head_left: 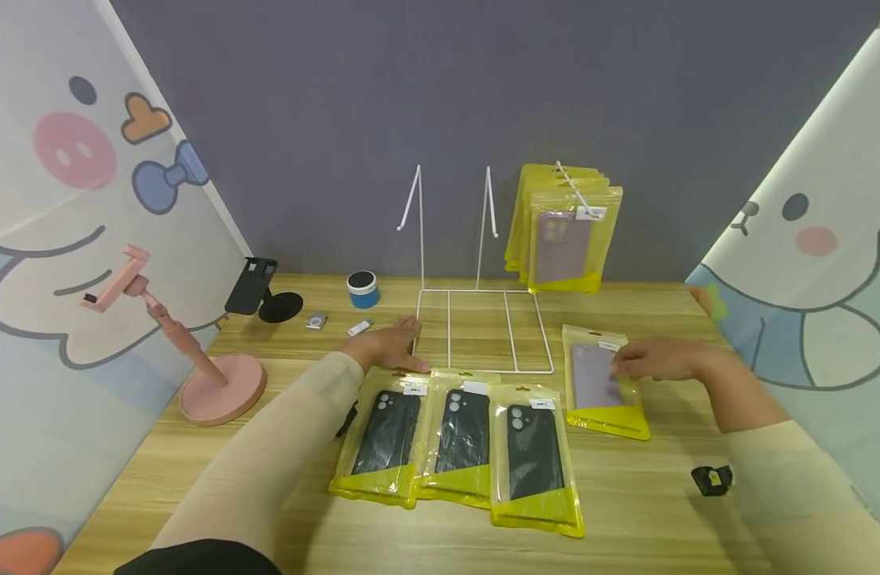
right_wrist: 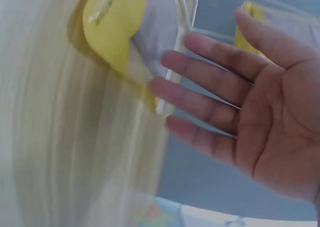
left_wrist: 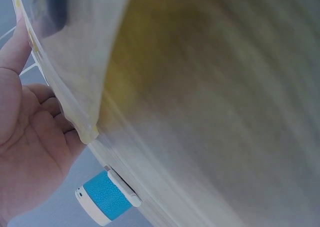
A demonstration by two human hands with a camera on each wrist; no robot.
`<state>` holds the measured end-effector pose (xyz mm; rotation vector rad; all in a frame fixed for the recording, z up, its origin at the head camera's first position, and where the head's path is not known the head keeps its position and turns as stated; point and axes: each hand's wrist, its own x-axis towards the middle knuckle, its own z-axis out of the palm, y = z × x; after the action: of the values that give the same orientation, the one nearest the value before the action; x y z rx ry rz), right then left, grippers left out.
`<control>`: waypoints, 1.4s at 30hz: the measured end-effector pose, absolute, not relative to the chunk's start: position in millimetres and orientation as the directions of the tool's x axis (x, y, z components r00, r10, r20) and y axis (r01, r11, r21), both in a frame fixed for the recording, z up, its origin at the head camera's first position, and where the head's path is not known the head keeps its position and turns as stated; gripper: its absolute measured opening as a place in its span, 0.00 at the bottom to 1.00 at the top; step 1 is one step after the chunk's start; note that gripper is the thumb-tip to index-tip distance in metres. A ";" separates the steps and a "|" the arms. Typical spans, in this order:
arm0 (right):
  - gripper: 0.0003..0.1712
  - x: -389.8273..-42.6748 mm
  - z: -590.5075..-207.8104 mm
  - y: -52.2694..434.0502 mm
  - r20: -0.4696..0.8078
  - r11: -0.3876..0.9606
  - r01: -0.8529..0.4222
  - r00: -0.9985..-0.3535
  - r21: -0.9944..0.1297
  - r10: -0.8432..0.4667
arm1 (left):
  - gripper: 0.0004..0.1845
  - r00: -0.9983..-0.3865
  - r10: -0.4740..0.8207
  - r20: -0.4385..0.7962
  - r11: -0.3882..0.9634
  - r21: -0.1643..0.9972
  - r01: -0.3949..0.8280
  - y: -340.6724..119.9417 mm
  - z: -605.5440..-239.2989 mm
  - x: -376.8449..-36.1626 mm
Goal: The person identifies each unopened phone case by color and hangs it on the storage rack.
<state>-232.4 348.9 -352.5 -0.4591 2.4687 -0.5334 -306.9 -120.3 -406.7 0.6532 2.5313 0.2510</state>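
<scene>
Three yellow packets with dark phone cases point(head_left: 457, 443) lie side by side on the wooden table point(head_left: 648, 511). My left hand point(head_left: 390, 345) rests flat beside the base of a white wire rack point(head_left: 483, 331), just above the leftmost packet point(left_wrist: 75, 62). My right hand point(head_left: 656, 359), fingers straight point(right_wrist: 210, 102), hovers over the upper edge of a fourth packet with a lilac case point(head_left: 601, 383) point(right_wrist: 130, 32). Several more packets point(head_left: 564, 231) hang on the rack's right hook.
A pink phone stand point(head_left: 196, 351) and a black stand point(head_left: 260, 291) sit at the left. A blue and white round speaker point(head_left: 363, 289) point(left_wrist: 102, 199), two small white items point(head_left: 339, 323) and a black clip point(head_left: 711, 479) also lie on the table. Cartoon curtains flank both sides.
</scene>
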 end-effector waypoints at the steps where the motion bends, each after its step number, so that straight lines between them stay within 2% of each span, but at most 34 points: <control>1: 0.28 -235.6 -355.0 352.6 -0.416 0.861 -0.201 -0.809 -0.467 -0.415 | 0.58 -0.755 0.496 -0.428 0.867 0.294 0.402 -120.4 -406.7 -306.9; 5: 0.38 -248.4 -367.9 365.7 -0.270 0.881 -0.193 -0.904 -0.433 -0.331 | 0.58 -0.758 0.497 -0.421 0.866 0.300 0.401 -120.3 -405.9 -306.3; 9: 0.45 -262.5 -385.9 373.8 -0.263 0.880 -0.154 -0.919 -0.449 -0.295 | 0.57 -0.764 0.492 -0.418 0.868 0.299 0.395 -119.2 -405.7 -304.8; 13: 0.46 -274.4 -398.0 371.9 -0.232 0.885 -0.175 -0.926 -0.432 -0.297 | 0.57 -0.768 0.486 -0.417 0.871 0.296 0.391 -119.2 -405.2 -303.1; 15: 0.43 -278.8 -401.7 369.4 -0.203 0.897 -0.203 -0.932 -0.394 -0.300 | 0.58 -0.768 0.486 -0.416 0.871 0.300 0.389 -119.4 -404.7 -302.6; 19: 0.30 -284.2 -404.7 366.3 -0.183 0.909 -0.242 -0.931 -0.341 -0.316 | 0.58 -0.768 0.487 -0.417 0.870 0.312 0.382 -119.9 -405.0 -301.7; 22: 0.17 -284.7 -404.5 366.1 -0.182 0.904 -0.259 -0.925 -0.340 -0.334 | 0.58 -0.769 0.485 -0.416 0.870 0.317 0.378 -119.9 -405.7 -301.7; 25: 0.10 -282.5 -402.2 368.0 -0.150 0.893 -0.293 -0.921 -0.343 -0.360 | 0.58 -0.770 0.485 -0.414 0.870 0.318 0.377 -119.4 -405.9 -301.9; 28: 0.09 -277.8 -395.7 371.7 -0.093 0.869 -0.306 -0.925 -0.389 -0.368 | 0.58 -0.770 0.485 -0.415 0.870 0.317 0.378 -119.2 -405.5 -301.9; 35: 0.14 -258.1 -361.9 379.5 -0.021 0.766 -0.217 -0.958 -0.605 -0.287 | 0.58 -0.762 0.495 -0.417 0.864 0.325 0.384 -118.8 -403.0 -301.2; 42: 0.15 -239.0 -332.1 370.9 0.015 0.668 -0.238 -0.947 -0.705 -0.321 | 0.57 -0.757 0.499 -0.421 0.864 0.316 0.393 -119.4 -403.4 -301.9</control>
<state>-239.0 370.9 -332.1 -0.4655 2.7680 -1.1453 -301.9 -119.4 -403.4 0.6509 2.5324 0.2839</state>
